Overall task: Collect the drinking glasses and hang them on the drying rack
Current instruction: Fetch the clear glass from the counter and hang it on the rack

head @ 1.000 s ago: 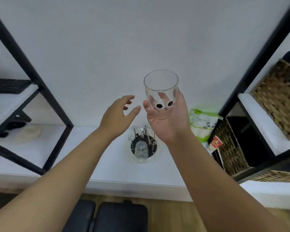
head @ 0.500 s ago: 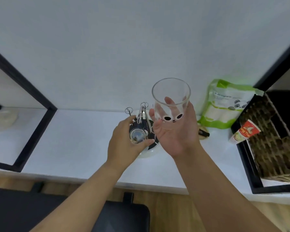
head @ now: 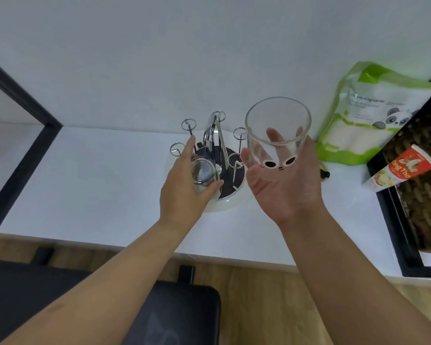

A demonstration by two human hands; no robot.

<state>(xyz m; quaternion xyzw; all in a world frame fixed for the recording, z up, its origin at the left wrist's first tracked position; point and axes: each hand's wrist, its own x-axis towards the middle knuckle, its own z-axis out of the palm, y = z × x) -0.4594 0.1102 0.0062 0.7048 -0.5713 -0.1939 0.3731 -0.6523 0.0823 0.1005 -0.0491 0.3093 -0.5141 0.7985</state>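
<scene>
My right hand (head: 286, 185) holds a clear drinking glass (head: 276, 135) upright, mouth up, with a black cartoon face near its base. It is just right of the drying rack (head: 219, 145), a round white base with chrome pegs ending in loops. A second glass (head: 203, 171) hangs upside down on a front peg of the rack. My left hand (head: 184, 185) is wrapped around that hanging glass, thumb and fingers on its sides.
The rack stands on a white counter (head: 97, 183) against a white wall. A green-and-white pouch (head: 358, 115) leans at the right beside a black-framed shelf with a wicker basket (head: 423, 185) and a red-orange tube (head: 398, 170). A black frame (head: 23, 155) stands left; a dark seat (head: 174, 317) sits below.
My head has tilted down and closer to the counter. My left hand dropped from beside the raised glass onto the glass hanging on the rack. My right hand has lowered its glass toward the rack.
</scene>
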